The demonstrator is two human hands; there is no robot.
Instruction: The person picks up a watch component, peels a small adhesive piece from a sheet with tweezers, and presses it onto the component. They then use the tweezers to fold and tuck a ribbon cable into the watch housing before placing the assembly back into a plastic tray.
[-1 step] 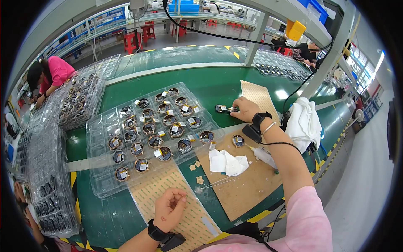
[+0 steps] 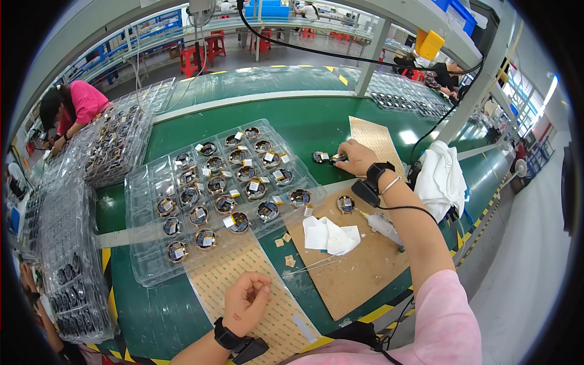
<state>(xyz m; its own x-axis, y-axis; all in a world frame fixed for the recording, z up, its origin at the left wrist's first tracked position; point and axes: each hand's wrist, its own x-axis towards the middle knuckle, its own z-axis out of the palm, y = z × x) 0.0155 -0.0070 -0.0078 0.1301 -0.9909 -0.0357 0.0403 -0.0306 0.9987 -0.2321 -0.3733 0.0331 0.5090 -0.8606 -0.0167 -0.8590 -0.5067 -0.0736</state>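
Note:
My right hand (image 2: 356,159) reaches beyond the clear plastic tray (image 2: 146,261), its fingers closed on a small dark part (image 2: 338,158) they mostly cover. Beside that part, to its left, lies a dark watch module (image 2: 320,157) with a pale label. Lower down, my left hand (image 2: 246,301) hovers or rests over a patterned adhesive sheet (image 2: 274,316). Its fingers are curled in and nothing shows between them. Many round watch modules, such as this one (image 2: 267,211), sit in the tray's pockets with small white-labelled batteries. Another round module (image 2: 345,204) lies on the brown board (image 2: 340,286).
On the board are white wipes (image 2: 331,236) and a glue tube (image 2: 383,228). Thin tweezers (image 2: 313,265) and tan scraps (image 2: 289,261) lie nearby. A white cloth (image 2: 439,182) hangs at right. Stacked trays (image 2: 73,243) stand left, where a person in pink (image 2: 87,104) works.

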